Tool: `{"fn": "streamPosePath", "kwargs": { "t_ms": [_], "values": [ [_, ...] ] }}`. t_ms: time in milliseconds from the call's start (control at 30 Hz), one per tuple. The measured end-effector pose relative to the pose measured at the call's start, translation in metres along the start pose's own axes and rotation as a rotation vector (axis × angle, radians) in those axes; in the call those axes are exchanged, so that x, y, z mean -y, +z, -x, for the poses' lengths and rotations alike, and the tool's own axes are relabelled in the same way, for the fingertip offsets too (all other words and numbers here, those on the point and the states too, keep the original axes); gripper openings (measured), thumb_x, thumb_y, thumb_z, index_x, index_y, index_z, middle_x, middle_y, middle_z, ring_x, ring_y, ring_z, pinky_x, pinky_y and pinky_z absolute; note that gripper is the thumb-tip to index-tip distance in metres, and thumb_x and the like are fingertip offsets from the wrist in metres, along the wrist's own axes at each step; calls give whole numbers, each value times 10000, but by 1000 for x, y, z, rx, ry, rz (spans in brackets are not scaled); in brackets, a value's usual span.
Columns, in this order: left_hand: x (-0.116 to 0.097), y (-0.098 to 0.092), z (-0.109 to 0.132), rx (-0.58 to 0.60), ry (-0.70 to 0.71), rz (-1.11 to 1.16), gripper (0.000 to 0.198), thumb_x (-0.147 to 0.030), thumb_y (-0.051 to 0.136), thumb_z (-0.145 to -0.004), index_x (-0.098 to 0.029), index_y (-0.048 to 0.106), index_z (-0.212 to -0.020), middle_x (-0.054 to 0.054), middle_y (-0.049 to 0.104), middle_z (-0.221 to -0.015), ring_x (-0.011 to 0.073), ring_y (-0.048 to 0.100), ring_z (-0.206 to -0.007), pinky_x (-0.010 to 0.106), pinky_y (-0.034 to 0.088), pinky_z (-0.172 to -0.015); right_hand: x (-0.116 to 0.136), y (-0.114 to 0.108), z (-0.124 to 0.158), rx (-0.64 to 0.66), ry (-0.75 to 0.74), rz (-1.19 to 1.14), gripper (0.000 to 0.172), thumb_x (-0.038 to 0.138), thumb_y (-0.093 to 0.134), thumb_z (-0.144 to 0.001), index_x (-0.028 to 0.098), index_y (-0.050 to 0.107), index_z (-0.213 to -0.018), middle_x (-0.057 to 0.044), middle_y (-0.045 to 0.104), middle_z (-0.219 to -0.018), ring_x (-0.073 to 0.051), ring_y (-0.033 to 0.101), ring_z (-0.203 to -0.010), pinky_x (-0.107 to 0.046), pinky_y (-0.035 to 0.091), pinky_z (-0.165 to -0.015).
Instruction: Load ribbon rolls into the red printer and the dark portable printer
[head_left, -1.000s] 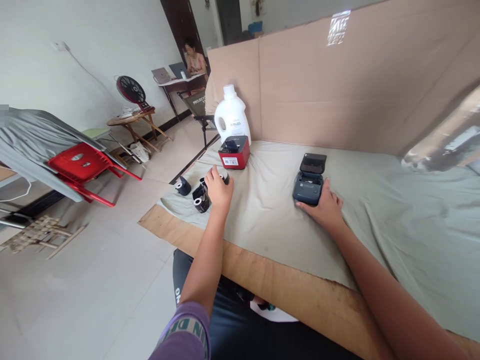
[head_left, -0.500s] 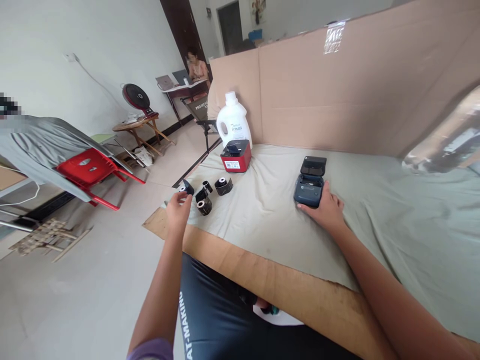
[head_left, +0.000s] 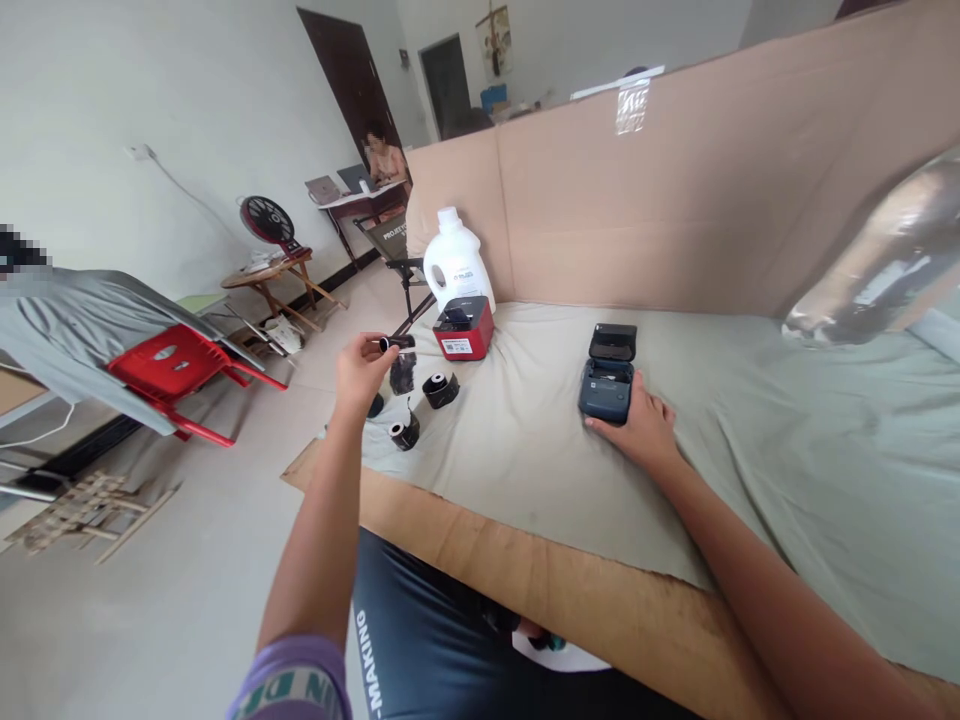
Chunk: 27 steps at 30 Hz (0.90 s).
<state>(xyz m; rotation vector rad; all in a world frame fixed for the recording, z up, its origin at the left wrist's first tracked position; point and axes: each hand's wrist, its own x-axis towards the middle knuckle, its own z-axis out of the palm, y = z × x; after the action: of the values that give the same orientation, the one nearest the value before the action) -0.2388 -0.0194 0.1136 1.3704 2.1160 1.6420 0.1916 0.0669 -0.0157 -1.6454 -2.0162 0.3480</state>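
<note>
Raised over the left end of the cloth, my left hand (head_left: 362,370) pinches a small black roll (head_left: 397,343), and a dark strip hangs below it. Beneath and to the right lie two more black rolls, one nearer (head_left: 405,430) and one farther (head_left: 440,390). A dark round item (head_left: 376,405) is partly hidden by my left wrist. My right hand (head_left: 646,422) grips the right side and front corner of a dark blue device (head_left: 606,393), which rests on the cloth with its lid (head_left: 613,342) up.
A red and black box (head_left: 463,330) and a white jug (head_left: 456,262) stand at the back left. A cardboard wall (head_left: 637,200) closes the back. Plastic-wrapped material (head_left: 862,270) lies at the right. A person (head_left: 386,162) sits far off; another is at the far left.
My left hand has gone from the dark item at the cloth's left edge to a black roll, now lifted off the cloth. My right hand still holds the device. The view has shifted slightly.
</note>
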Motion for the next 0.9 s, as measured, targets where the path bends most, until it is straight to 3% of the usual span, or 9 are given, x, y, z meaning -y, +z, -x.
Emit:
{"fn": "streamPosePath", "kwargs": {
  "t_ms": [33, 100, 200, 300, 400, 567, 667, 767, 900],
  "values": [
    [-12, 12, 8, -4, -16, 265, 375, -407, 795, -711, -230, 633, -999, 37, 699, -885, 208, 661, -842, 413, 537, -853, 1, 0, 0, -1, -4, -2, 1203, 698, 642, -717, 81, 103, -1598, -250, 504, -1446, -434, 456, -1312, -532, 277, -1089],
    [-35, 50, 27, 81, -16, 426, 451, -474, 765, -708, -215, 629, -1050, 37, 701, -896, 186, 665, -793, 374, 553, -774, 2, -1, 1, -10, -16, -8, 1192, 690, 643, -724, 89, 103, -1600, -246, 487, -1471, -435, 446, -1326, -540, 278, -1093],
    [-64, 131, 54, 318, -110, 636, 453, -420, 797, -657, -209, 649, -1030, 13, 681, -827, 134, 619, -692, 256, 478, -630, 3, -2, 3, -19, -23, -23, 1185, 676, 650, -731, 86, 100, -1598, -243, 492, -1475, -438, 447, -1334, -547, 289, -1098],
    [-87, 206, 76, 519, -200, 707, 461, -400, 819, -638, -211, 664, -1030, -18, 640, -732, 100, 563, -630, 198, 349, -533, 2, -2, 5, -31, -9, -82, 1167, 672, 667, -731, 104, 130, -1597, -231, 508, -1471, -440, 457, -1339, -567, 289, -1115],
    [-99, 254, 86, 583, -253, 761, 437, -387, 832, -603, -198, 641, -948, -23, 623, -723, 96, 563, -646, 184, 336, -523, -2, 0, 2, -80, 32, -243, 1073, 642, 644, -773, 160, 157, -1600, -203, 497, -1496, -419, 476, -1349, -587, 297, -1126],
    [-99, 278, 86, 545, -287, 838, 382, -364, 778, -623, -205, 454, -748, -37, 561, -739, 100, 624, -701, 198, 465, -613, -9, 6, -4, -147, 76, -466, 928, 554, 590, -825, 177, 222, -1589, -177, 556, -1449, -364, 582, -1253, -594, 323, -1130],
    [-95, 277, 84, 600, -326, 858, 356, -363, 707, -661, -225, 521, -932, -35, 570, -774, 116, 643, -648, 236, 494, -602, -10, 7, -4, -142, 78, -482, 902, 535, 589, -825, 167, 255, -1578, -171, 555, -1451, -353, 587, -1246, -585, 314, -1144],
    [-91, 274, 82, 663, -328, 876, 521, -347, 645, -676, -248, 559, -1181, -16, 621, -851, 103, 592, -554, 250, 474, -547, -10, 7, -5, -138, 88, -478, 900, 542, 591, -822, 163, 271, -1572, -173, 554, -1449, -352, 580, -1253, -576, 322, -1146],
    [-88, 271, 79, 620, -321, 870, 431, -375, 622, -670, -181, 645, -1054, 24, 645, -855, 143, 630, -666, 259, 487, -591, -10, 5, -5, -132, 99, -500, 906, 551, 585, -820, 148, 271, -1569, -174, 545, -1458, -343, 584, -1245, -549, 356, -1137]
  ]
}}
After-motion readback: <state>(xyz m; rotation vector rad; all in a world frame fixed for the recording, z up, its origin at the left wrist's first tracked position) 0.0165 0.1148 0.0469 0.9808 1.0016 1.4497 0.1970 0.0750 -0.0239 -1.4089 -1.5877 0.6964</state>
